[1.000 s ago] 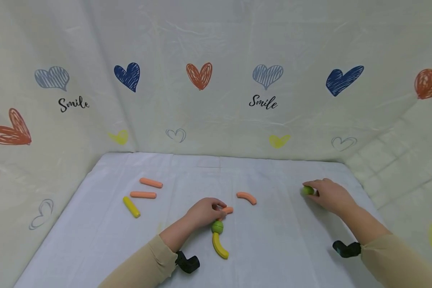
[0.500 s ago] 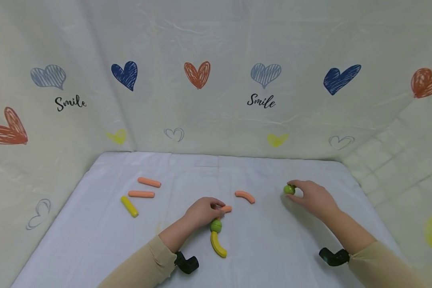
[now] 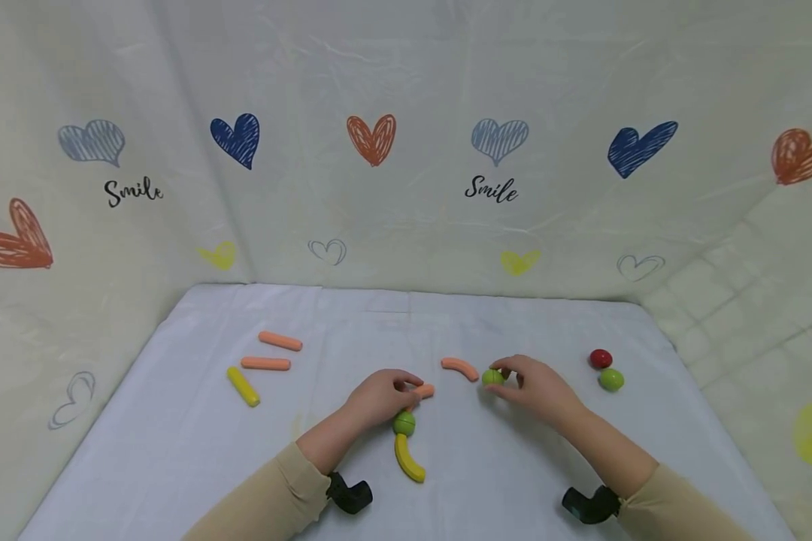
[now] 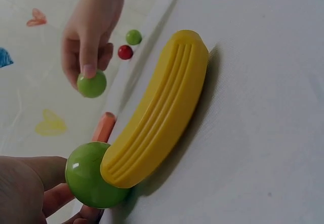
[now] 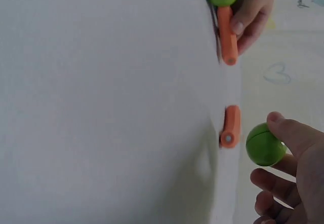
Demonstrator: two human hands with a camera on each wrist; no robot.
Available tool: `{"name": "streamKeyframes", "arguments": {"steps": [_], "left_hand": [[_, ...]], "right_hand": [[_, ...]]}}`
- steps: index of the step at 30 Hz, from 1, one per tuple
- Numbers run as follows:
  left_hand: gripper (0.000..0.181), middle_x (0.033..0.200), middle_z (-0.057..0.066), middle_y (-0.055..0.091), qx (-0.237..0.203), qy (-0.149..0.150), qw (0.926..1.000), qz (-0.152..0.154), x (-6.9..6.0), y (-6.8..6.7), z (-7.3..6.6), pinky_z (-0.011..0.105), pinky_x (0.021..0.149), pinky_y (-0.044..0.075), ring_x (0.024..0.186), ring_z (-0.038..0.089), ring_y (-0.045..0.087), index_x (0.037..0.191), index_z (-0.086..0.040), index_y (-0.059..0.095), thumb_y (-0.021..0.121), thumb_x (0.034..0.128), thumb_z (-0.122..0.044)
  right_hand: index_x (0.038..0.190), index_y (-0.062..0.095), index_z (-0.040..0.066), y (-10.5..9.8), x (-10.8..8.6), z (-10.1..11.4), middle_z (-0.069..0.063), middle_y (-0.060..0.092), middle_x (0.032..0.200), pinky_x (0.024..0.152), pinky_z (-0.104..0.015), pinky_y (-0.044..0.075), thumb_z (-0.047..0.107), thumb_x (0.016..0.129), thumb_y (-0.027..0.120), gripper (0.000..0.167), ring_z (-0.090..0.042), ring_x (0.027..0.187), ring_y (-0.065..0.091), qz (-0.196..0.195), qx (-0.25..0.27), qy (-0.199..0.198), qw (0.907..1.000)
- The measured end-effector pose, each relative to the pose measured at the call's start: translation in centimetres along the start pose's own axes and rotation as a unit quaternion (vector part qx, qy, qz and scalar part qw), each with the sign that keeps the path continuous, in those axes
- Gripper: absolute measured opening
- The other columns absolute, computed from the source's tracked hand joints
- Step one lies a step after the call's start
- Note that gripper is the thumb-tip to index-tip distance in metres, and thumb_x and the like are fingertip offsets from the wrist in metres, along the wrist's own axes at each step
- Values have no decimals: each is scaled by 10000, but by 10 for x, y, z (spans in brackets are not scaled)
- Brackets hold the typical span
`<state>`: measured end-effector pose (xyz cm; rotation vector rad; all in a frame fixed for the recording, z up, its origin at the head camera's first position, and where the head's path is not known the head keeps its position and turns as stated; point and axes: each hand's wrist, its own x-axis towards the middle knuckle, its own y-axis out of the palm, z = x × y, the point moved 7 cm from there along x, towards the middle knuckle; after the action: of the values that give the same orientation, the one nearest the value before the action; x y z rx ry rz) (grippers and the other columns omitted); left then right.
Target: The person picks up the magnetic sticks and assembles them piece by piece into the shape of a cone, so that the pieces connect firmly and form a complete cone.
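Note:
In the head view my left hand [image 3: 379, 398] grips an orange stick [image 3: 425, 391] near the middle of the white table. In the right wrist view its thumb lies along this stick [image 5: 228, 39]. One end of the stick meets a green ball [image 3: 404, 423], and a yellow curved piece [image 3: 410, 460] touches the ball's near side. My right hand [image 3: 541, 391] pinches another green ball [image 3: 492, 377] between thumb and fingers. In the right wrist view that ball [image 5: 265, 144] is held apart from a curved orange piece [image 3: 460, 368], which lies just left of it in the head view.
Two orange sticks [image 3: 266, 364] and a yellow stick [image 3: 243, 386] lie at the left of the table. A red ball [image 3: 601, 358] and a green ball [image 3: 611, 379] sit at the right. Behind the table hangs a pale curtain [image 3: 413, 225] printed with hearts.
My right hand has carried its green ball leftward from the right side to beside the curved orange piece, uncovering the red and green balls. The left hand has stayed put on its stick.

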<state>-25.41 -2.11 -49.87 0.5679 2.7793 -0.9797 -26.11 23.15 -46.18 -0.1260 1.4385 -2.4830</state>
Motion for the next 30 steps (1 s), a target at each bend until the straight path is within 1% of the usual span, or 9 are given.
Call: {"name": "streamKeyframes", "arguments": {"steps": [5, 9, 13, 17, 24, 29, 30], "left_hand": [[290, 835, -55, 623, 4, 57, 10000, 27, 1, 0, 1, 323, 685, 457, 728, 148, 565, 1152, -226, 736, 697, 922, -398], [303, 848, -50, 626, -13, 51, 10000, 39, 2, 0, 3, 330, 689, 457, 732, 151, 567, 1157, -230, 733, 696, 919, -414], [321, 848, -46, 629, -40, 61, 10000, 52, 2, 0, 3, 326, 689, 454, 730, 146, 567, 1165, -227, 728, 698, 915, -426], [293, 853, -44, 623, -26, 88, 9999, 64, 2, 0, 1, 315, 674, 447, 723, 141, 558, 1161, -227, 731, 702, 919, -390], [267, 850, -48, 633, -64, 132, 9999, 89, 3, 2, 2, 316, 686, 453, 732, 142, 567, 1160, -235, 733, 699, 923, -354], [249, 874, -62, 629, -30, 144, 9999, 22, 3, 1, 4, 324, 695, 450, 748, 142, 559, 1150, -248, 738, 703, 919, -335], [247, 872, -59, 630, -36, 154, 9999, 21, 3, 1, 4, 325, 694, 450, 747, 143, 559, 1148, -245, 739, 704, 919, -329]], "right_hand": [[1132, 709, 143, 19, 1, 21, 45, 616, 921, 633, -301, 442, 350, 838, 798, 370, -146, 754, 498, 106, 234, -31, 9997], [1094, 718, 146, 33, 4, 33, 76, 614, 867, 657, -304, 450, 347, 823, 813, 351, -116, 737, 512, 142, 211, -99, 9996], [1054, 715, 141, 44, 7, 42, 86, 588, 776, 639, -298, 439, 341, 818, 818, 327, -98, 681, 502, 216, 235, -122, 9994], [1053, 716, 137, 48, 8, 49, 98, 590, 760, 642, -297, 447, 313, 817, 823, 312, -85, 668, 510, 164, 229, -171, 9995], [1020, 711, 188, 52, 13, 50, 110, 596, 793, 687, -310, 463, 323, 812, 828, 274, -68, 714, 530, -7, 127, -44, 9999], [977, 704, 196, 55, 15, 54, 104, 606, 808, 682, -309, 461, 303, 801, 839, 247, -72, 723, 532, -50, 260, -95, 9996], [975, 702, 195, 55, 15, 55, 105, 617, 838, 683, -310, 463, 296, 799, 840, 245, -72, 727, 534, -63, 292, -102, 9995]]}}
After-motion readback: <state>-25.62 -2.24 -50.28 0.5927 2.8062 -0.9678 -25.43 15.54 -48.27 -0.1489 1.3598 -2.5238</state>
